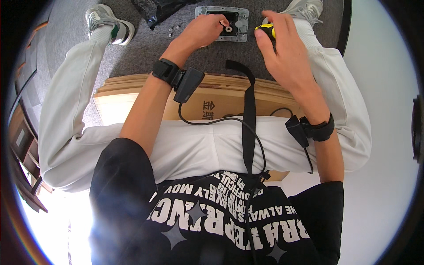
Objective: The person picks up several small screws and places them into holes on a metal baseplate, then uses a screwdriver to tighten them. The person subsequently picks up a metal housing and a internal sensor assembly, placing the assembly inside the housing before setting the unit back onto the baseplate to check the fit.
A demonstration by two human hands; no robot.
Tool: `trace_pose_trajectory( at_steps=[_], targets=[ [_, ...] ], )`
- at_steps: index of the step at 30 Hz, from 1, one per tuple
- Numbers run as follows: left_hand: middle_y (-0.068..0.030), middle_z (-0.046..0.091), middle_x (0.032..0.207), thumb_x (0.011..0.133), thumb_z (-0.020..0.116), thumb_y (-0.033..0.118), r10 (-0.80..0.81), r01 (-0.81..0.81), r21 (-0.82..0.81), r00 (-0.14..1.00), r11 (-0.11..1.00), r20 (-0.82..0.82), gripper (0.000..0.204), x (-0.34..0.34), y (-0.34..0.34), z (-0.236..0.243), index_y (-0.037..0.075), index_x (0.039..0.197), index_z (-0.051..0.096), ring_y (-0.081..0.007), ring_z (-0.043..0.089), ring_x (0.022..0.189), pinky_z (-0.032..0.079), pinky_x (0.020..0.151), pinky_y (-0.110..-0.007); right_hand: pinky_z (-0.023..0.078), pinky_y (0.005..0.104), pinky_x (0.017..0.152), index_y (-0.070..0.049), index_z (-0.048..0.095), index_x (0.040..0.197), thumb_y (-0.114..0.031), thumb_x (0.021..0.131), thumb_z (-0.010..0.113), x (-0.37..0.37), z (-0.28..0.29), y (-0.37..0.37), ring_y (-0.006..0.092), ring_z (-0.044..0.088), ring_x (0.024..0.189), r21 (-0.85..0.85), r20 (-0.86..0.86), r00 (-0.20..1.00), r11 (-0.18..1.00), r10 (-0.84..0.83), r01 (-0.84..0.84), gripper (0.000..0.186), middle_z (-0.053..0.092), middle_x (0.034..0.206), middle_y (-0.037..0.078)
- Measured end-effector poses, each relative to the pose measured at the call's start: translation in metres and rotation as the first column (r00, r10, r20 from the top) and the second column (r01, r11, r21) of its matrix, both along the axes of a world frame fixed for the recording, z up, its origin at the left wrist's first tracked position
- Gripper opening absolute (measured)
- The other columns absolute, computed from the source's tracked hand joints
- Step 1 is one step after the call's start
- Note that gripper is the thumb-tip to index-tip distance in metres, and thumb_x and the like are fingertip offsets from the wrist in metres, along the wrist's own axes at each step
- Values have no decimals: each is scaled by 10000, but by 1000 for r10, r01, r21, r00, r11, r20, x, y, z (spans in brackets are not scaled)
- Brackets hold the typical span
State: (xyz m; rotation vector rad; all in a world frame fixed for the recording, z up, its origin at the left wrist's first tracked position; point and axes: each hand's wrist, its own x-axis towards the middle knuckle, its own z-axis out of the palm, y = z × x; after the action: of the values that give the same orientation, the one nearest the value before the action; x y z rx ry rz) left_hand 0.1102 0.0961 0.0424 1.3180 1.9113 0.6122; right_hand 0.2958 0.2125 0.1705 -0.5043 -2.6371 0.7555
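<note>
A grey rectangular box [242,31] with a dark interior lies on the floor at the top of the head view. A small pale ring [229,29] sits inside it. My left hand [201,31] reaches into the box, fingers bent beside the ring; what is between them, if anything, is too small to make out. Just right of the box, my right hand [285,48] grips a yellow-and-black tool [266,30], its shape mostly hidden by my fingers. Several small metal pieces [174,32] lie left of the box.
A black plastic bag [152,11] lies on the grey carpet [132,59] at the upper left. Stacked cardboard [123,97] is under my legs. A black strap [248,101] and cables hang across me. A white wall [380,57] borders the right, dark wooden furniture [22,145] the left.
</note>
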Motion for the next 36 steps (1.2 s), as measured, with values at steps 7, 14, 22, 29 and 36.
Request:
trace_pose_trajectory(
  at_steps=[7,14,22,29,36],
  targets=[
    [-145,711,1029,1007,519,171,-29,35,122,998,992,-52,247,4,10,-4,80,1171,679,-301,677,846,525,738,-418,535,397,557,-91,648,1117,-334,946,655,4,17,4,310,673,712,142,506,843,981,-185,130,297,658,907,162],
    [-107,605,978,953,587,112,-123,156,141,968,978,-218,199,13,16,-3,114,1121,694,-312,635,889,523,763,-410,507,371,784,-81,675,1128,59,836,610,8,34,10,280,629,931,1,173,982,997,78,-79,330,613,1120,70],
    [-60,579,1004,878,679,48,-224,326,193,882,926,-414,235,19,20,3,134,1096,697,-277,598,991,533,813,-418,512,358,781,-12,671,1058,82,807,619,15,90,18,319,634,902,-110,102,994,993,44,-32,273,631,1069,121],
    [-40,597,1042,863,696,82,-419,560,107,720,821,-553,223,19,29,-2,128,1080,708,-256,586,1064,553,851,-398,483,301,723,-50,675,1113,157,801,587,53,109,34,232,613,883,-100,312,950,993,-28,62,385,614,1106,51],
    [-41,617,1025,865,682,68,-488,607,100,716,788,-499,184,15,37,-4,93,1045,711,-260,593,1060,544,862,-396,466,296,672,-47,674,1109,147,802,602,77,96,30,216,607,864,-179,312,946,973,-88,149,370,616,1099,49]
  ],
)
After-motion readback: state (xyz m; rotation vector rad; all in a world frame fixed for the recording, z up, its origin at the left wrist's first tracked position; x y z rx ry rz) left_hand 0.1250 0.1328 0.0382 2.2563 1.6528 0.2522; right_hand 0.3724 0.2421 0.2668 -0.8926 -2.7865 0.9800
